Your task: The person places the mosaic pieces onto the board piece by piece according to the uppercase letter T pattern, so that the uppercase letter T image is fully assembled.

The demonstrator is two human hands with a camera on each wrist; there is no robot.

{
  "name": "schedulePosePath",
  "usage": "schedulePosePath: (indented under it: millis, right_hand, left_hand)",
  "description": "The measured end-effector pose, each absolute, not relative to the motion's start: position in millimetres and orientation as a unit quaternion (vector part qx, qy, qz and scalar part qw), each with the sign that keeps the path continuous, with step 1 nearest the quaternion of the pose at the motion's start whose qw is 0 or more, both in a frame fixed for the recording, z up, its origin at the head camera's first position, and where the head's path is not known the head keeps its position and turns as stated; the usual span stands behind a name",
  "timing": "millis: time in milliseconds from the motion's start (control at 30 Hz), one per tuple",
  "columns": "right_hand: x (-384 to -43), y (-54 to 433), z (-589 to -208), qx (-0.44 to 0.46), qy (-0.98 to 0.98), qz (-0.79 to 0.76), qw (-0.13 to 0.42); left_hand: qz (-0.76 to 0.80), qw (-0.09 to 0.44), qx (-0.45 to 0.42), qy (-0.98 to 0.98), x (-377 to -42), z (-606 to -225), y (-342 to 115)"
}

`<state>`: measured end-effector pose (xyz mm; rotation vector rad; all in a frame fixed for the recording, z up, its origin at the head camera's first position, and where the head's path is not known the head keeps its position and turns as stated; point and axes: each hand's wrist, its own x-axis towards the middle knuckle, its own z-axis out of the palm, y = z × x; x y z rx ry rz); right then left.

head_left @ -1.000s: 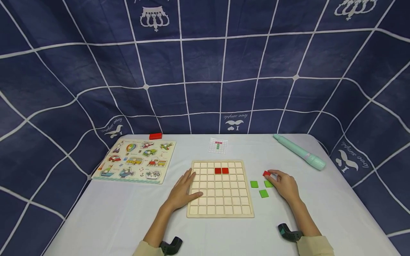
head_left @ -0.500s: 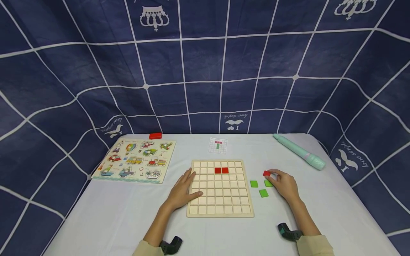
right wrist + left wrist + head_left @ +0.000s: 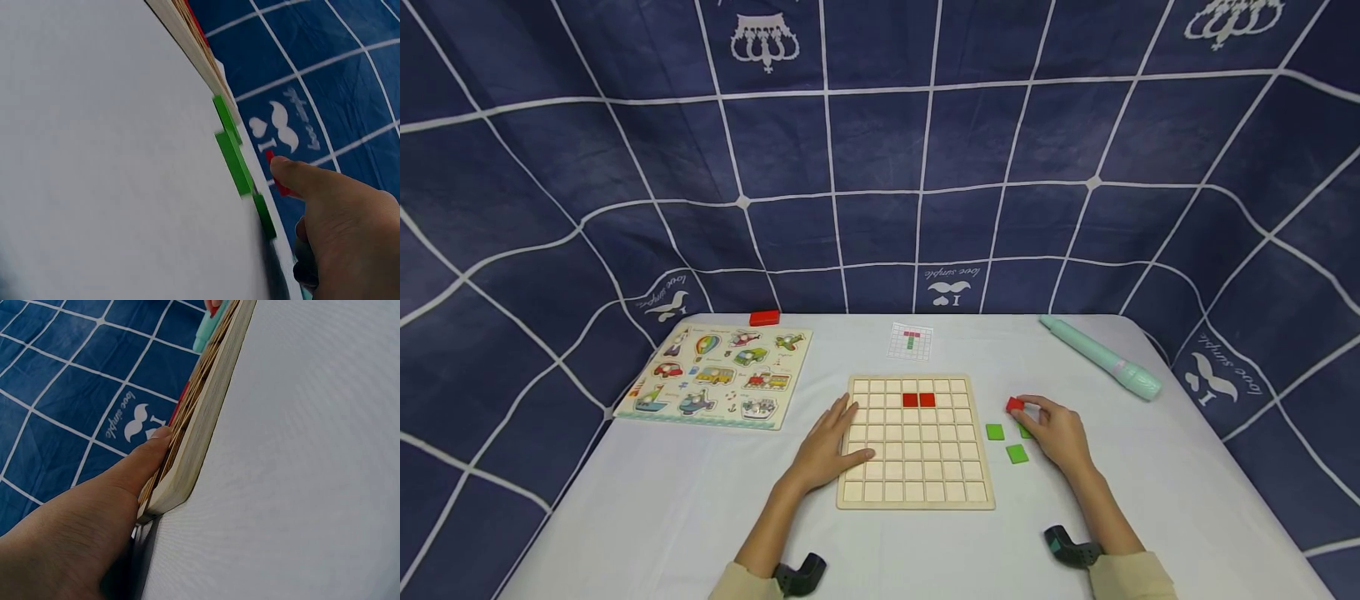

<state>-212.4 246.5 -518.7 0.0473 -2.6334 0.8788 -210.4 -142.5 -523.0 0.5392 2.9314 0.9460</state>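
A light wooden grid board (image 3: 917,468) lies mid-table, with two red square tiles (image 3: 918,400) side by side in its second row from the far edge. My left hand (image 3: 823,450) rests on the board's left edge, fingers extended; the left wrist view shows the thumb (image 3: 147,459) on the rim. Right of the board, my right hand (image 3: 1060,435) pinches a red square tile (image 3: 1014,404) between thumb and fingers, and this tile (image 3: 284,186) also shows in the right wrist view. Close below it lie three green square tiles (image 3: 995,432), one partly covered by the hand.
Behind the board lies a small card (image 3: 911,343) printed with a red-and-green T on a grid. A picture puzzle board (image 3: 718,392) with vehicles lies back left, a red block (image 3: 764,318) beyond it. Back right is a mint-green tapered tube (image 3: 1101,357). A dark curtain (image 3: 880,233) borders the table.
My right hand has shifted slightly left toward the board with the red tile and now covers more of one green tile. The left hand has stayed put.
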Motion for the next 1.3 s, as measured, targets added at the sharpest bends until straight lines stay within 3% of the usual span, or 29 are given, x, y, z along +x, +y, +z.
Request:
schedulePosePath:
  millis: [567, 900, 1300]
  right_hand:
    - [-216.4, 128.8, -519.2, 0.186, -0.903, 0.351, 0.166]
    - [-231.9, 80.4, -517.7, 0.200, -0.904, 0.331, 0.180]
    - [-253.4, 72.2, -518.7, 0.157, -0.929, 0.299, 0.152]
  left_hand:
    - [0.304, 0.014, 0.174, 0.937, -209.2, -520.8, -142.3]
    - [0.298, 0.007, 0.177, 0.938, -209.1, -521.1, -143.8]
    - [0.306, 0.004, 0.176, 0.936, -208.9, -522.2, -143.4]
